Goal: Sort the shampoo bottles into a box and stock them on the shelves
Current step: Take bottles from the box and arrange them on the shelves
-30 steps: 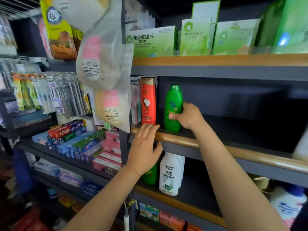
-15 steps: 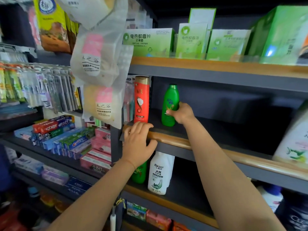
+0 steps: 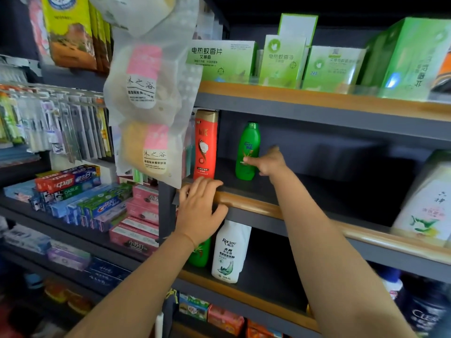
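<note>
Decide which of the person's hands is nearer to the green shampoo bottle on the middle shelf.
The right hand: its fingers touch the green shampoo bottle from the right. The left hand rests on the shelf's wooden rail, lower and to the left.

Left hand (image 3: 199,211) hides lower green bottle (image 3: 200,254) top; right-edge white bottle (image 3: 424,206) cropped

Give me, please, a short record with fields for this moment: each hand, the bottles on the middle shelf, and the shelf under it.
left hand: rests on the wooden edge of the middle shelf, fingers over the edge
right hand: grip on the green bottle, thumb on its front
green bottle: upright, deep on the shelf
red bottle: upright, at the left end, apart from the green one
lower shelf: white bottle upright, beside a green one partly hidden
</note>
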